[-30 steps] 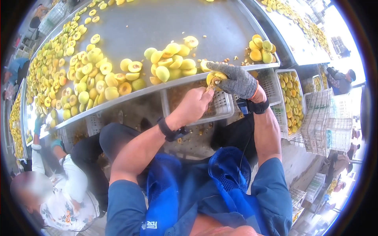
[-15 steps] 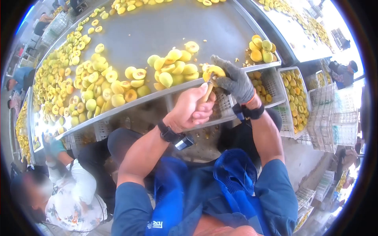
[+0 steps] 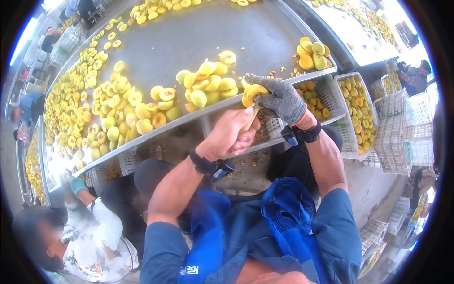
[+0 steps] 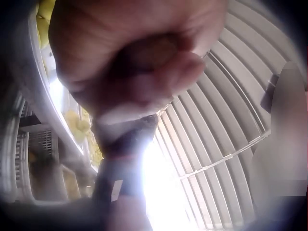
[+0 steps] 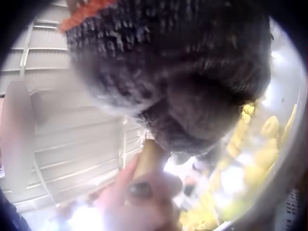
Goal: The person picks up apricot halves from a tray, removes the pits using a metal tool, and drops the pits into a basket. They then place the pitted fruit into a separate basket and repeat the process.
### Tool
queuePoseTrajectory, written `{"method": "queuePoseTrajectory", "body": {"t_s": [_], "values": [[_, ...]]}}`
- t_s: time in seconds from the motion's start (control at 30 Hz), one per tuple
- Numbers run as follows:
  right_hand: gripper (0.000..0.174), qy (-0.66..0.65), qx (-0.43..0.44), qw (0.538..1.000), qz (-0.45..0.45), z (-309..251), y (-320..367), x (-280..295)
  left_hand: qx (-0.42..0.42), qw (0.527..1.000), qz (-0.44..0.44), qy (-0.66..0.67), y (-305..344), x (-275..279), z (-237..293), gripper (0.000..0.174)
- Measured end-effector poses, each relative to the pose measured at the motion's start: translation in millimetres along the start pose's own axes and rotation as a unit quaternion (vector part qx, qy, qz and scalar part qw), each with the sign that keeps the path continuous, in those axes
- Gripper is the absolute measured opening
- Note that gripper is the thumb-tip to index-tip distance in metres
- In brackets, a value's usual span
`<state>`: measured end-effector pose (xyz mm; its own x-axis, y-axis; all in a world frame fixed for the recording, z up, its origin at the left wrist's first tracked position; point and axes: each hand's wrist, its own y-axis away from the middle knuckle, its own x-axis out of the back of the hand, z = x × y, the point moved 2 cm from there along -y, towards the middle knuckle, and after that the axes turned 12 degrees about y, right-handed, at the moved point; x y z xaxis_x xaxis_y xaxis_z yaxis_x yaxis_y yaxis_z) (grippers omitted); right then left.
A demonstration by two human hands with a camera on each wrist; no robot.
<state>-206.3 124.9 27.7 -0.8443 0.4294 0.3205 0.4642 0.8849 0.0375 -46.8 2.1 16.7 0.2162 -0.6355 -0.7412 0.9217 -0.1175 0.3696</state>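
My bare left hand [image 3: 230, 135] grips a wooden-handled tool [image 3: 249, 122], its thumb lying along the handle. The tip of the tool meets a yellow peach half [image 3: 253, 94] and is hidden there. That peach half is held between the thumb and fingers of my right hand [image 3: 283, 98], which wears a grey knit glove. Both hands are over the near rim of the metal table. In the right wrist view the handle [image 5: 150, 156] rises from the left hand's curled fingers toward the glove. A pile of peach halves [image 3: 208, 83] lies just left of the fruit I hold.
The metal table [image 3: 189, 35] carries many more peach halves [image 3: 113, 104] along its left side and a small heap [image 3: 313, 54] at the right corner. Beneath its rim stand white crates [image 3: 331, 102] with peaches. A person in a floral shirt [image 3: 99, 236] sits at left.
The peach half has turned in my gloved fingers, and the tool has come up against it. My left hand has shifted slightly lower. The whole head view has swung a little.
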Motion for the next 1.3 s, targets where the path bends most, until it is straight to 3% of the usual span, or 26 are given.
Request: {"method": "queuePoseTrajectory", "body": {"t_s": [0.27,0.47,0.57,0.63,0.8,0.83,0.87,0.9,0.93,1.03,1.13,1.23,1.27,1.3], "values": [[0.046,0.105,0.159,0.981,0.042,1.5,-8.3,4.3,0.073,0.979,-0.12,0.15,-3.3,5.6,-1.5,0.045],[0.046,-0.056,-0.001,0.998,0.029,-9.2,-2.4,-7.2,0.095,0.942,-0.214,0.24,-6.5,14.0,-6.6,0.042],[0.046,0.002,0.029,0.997,0.076,-6.7,-4.1,-11.1,0.086,0.937,-0.239,0.238,-6.0,13.5,-4.9,0.042],[0.046,-0.003,0.034,0.998,0.061,-6.4,-5.9,-8.9,0.074,0.941,-0.245,0.224,-4.6,13.9,-2.3,0.041],[0.051,-0.058,0.046,0.997,0.022,10.8,-5.5,24.5,0.074,0.967,-0.214,0.12,4.4,22.6,11.5,0.041],[0.048,0.023,0.044,0.997,0.065,12.8,-5.9,34.5,0.039,0.989,-0.127,-0.064,1.9,22.1,12.5,0.04],[0.045,0.105,0.041,0.988,0.106,13.6,-5.3,43.2,0.002,0.969,-0.035,-0.246,-0.3,20.2,14.6,0.039],[0.042,0.186,0.038,0.971,0.146,14.1,-3.0,51.4,-0.034,0.907,0.057,-0.416,-1.3,20.3,15.2,0.038],[0.037,0.243,0.05,0.955,0.161,11.1,1.9,59.8,-0.225,0.807,0.06,-0.542,-6.5,27.5,9.9,0.038],[0.039,0.346,-0.048,0.926,0.143,18.0,18.4,99.8,-0.139,0.885,0.096,-0.434,-2.8,31.4,-0.3,0.036],[0.044,0.57,-0.181,0.786,0.159,35.1,35.9,132.7,-0.182,0.862,0.113,-0.458,5.0,21.8,3.3,0.034],[0.051,0.611,-0.21,0.748,0.151,58.2,40.9,146.5,-0.241,0.849,0.128,-0.452,9.3,18.6,5.6,0.038],[0.048,0.615,-0.133,0.75,0.204,59.0,35.3,139.3,-0.25,0.846,0.133,-0.451,9.2,18.0,4.9,0.038],[0.046,0.564,-0.136,0.786,0.212,41.9,17.0,124.1,-0.257,0.844,0.137,-0.449,8.0,17.1,3.4,0.038]]}}
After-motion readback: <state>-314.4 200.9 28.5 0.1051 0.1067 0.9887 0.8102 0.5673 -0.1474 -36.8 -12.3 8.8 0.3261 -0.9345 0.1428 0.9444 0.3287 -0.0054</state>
